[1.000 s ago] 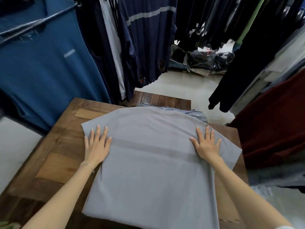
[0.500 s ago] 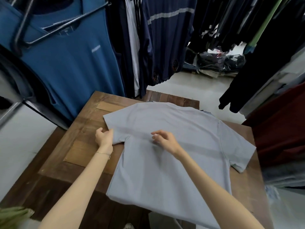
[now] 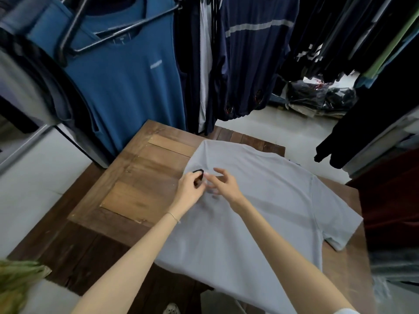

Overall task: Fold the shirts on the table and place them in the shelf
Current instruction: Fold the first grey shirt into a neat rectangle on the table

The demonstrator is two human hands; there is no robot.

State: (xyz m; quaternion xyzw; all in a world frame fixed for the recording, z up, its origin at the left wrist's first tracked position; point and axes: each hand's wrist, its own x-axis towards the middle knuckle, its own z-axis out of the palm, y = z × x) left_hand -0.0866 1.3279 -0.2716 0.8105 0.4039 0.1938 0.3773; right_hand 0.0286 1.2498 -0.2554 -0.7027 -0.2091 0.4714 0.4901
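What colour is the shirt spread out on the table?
The shirt is plain light grey with no pattern, seen clearly in the head view, lying on the wooden table.

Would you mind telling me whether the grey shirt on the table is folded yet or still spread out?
Mostly spread: the grey shirt lies flat on the table, its right sleeve out; only the left sleeve looks tucked in.

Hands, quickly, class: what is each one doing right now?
Left hand: pinching a small black item over the grey shirt.
Right hand: open, fingers spread, holding nothing.
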